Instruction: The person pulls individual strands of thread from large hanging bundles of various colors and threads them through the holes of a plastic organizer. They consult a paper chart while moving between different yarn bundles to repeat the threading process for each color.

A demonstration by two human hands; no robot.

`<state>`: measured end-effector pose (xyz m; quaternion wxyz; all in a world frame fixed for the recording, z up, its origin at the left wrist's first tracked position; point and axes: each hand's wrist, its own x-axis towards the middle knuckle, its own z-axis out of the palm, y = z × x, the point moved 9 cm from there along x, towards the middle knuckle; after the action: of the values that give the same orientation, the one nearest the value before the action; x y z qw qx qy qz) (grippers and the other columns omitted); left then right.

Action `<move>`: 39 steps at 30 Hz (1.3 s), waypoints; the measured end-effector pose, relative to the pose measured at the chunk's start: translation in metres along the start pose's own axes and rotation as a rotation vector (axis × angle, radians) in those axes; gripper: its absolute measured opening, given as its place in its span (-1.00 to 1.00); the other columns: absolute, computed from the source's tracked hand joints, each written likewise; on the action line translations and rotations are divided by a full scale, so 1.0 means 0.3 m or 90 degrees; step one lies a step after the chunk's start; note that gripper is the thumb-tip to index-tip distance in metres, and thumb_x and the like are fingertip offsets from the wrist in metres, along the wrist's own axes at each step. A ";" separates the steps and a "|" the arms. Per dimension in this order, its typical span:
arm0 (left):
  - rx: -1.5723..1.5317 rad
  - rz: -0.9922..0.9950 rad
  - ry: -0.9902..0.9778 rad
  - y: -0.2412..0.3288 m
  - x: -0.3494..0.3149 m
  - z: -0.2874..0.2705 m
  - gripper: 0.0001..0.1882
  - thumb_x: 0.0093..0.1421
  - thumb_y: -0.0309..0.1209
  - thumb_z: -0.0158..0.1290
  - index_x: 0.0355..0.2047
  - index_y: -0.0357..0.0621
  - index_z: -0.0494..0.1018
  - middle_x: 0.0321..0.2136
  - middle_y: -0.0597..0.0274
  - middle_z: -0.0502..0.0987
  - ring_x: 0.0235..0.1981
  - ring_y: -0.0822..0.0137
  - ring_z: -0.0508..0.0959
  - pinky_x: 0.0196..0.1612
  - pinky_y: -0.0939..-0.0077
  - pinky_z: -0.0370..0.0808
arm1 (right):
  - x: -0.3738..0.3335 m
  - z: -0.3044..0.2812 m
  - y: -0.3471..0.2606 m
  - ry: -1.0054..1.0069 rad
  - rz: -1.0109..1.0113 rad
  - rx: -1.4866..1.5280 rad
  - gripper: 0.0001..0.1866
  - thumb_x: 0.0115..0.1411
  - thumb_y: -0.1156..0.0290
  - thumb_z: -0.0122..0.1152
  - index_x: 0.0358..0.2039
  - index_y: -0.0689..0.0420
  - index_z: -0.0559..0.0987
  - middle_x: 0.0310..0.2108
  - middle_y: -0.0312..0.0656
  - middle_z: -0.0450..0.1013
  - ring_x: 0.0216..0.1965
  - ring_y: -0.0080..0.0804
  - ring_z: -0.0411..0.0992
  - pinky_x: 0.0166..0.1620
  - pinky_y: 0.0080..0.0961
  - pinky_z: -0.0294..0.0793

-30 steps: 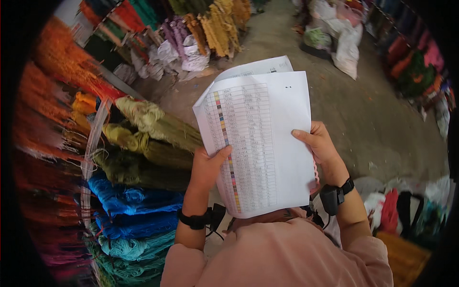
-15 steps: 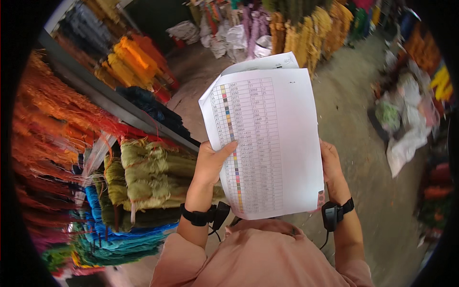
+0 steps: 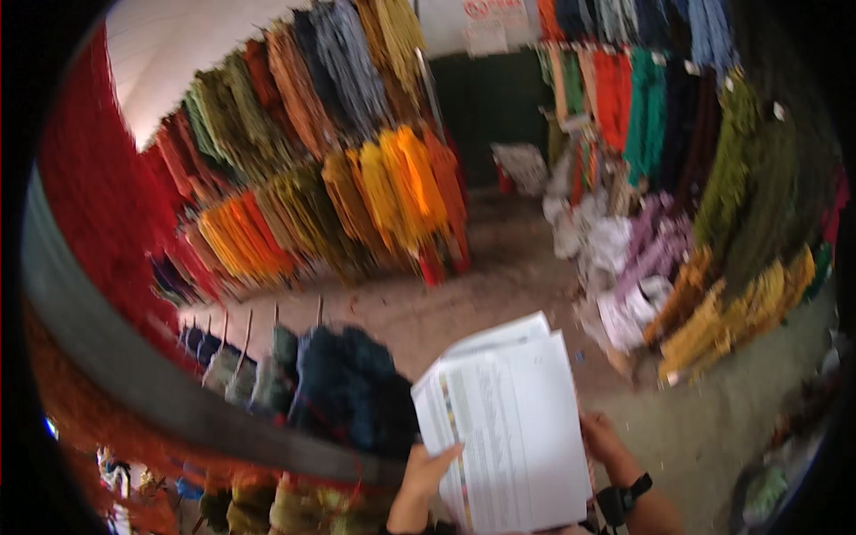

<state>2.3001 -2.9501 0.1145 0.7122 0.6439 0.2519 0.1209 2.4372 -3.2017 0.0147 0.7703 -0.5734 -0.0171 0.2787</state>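
A stack of white paper sheets (image 3: 535,428) is held up in the lower middle of the view, tilted a little. Its front page carries a printed table with a column of small colour swatches, too blurred to read. My left hand (image 3: 423,480) grips the left edge, thumb lying across the front page. On the other side, my right hand (image 3: 608,440) holds the right edge, with its fingers partly behind the paper. Dark blue-green yarn skeins (image 3: 343,383) hang just left of the sheets, apart from my left hand.
A grey metal rail (image 3: 98,374) curves along the left, near red hanging yarn (image 3: 98,178). Racks of orange and yellow skeins (image 3: 401,187) stand ahead. White plastic bags (image 3: 606,245) and purple yarn (image 3: 655,236) lie right of the bare floor aisle (image 3: 508,259).
The view has swung up and left, bringing the racks ahead into sight. The sheets and both hands now sit lower in the picture, with the same grip.
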 end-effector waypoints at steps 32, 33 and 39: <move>-0.222 0.240 0.400 0.657 1.634 -0.541 -0.86 -0.10 -0.51 0.00 -0.47 -0.30 0.37 -0.58 0.23 0.42 -0.58 0.36 0.44 -0.49 0.49 0.40 | 1.968 0.965 -1.033 -0.679 -0.148 -0.293 -0.55 -0.09 0.63 -0.07 -0.09 0.22 0.25 -0.21 -0.29 0.28 -0.24 -0.58 0.29 -0.17 -0.66 0.28; -0.241 0.263 0.367 0.703 1.708 -0.605 -0.80 -0.09 -0.50 -0.01 -0.41 -0.31 0.35 -0.55 0.22 0.41 -0.55 0.34 0.44 -0.46 0.48 0.41 | 2.042 1.017 -1.076 -0.685 -0.149 -0.253 -0.53 -0.10 0.64 -0.04 -0.08 0.20 0.23 -0.18 -0.30 0.27 -0.21 -0.58 0.27 -0.15 -0.63 0.28; -0.215 0.213 0.405 0.881 2.104 -0.980 -0.61 -0.05 -0.44 -0.03 -0.19 -0.35 0.23 -0.40 0.13 0.40 -0.44 0.29 0.43 -0.39 0.44 0.41 | 2.401 1.329 -1.322 -0.660 -0.230 -0.308 -0.54 -0.12 0.62 0.03 -0.12 0.20 0.26 -0.21 -0.31 0.27 -0.19 -0.57 0.25 -0.15 -0.60 0.29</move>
<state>2.7217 -2.3474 0.2320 0.6654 0.4800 0.3282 0.4682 3.0698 -2.6041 0.2940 0.5442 -0.5096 -0.5511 0.3748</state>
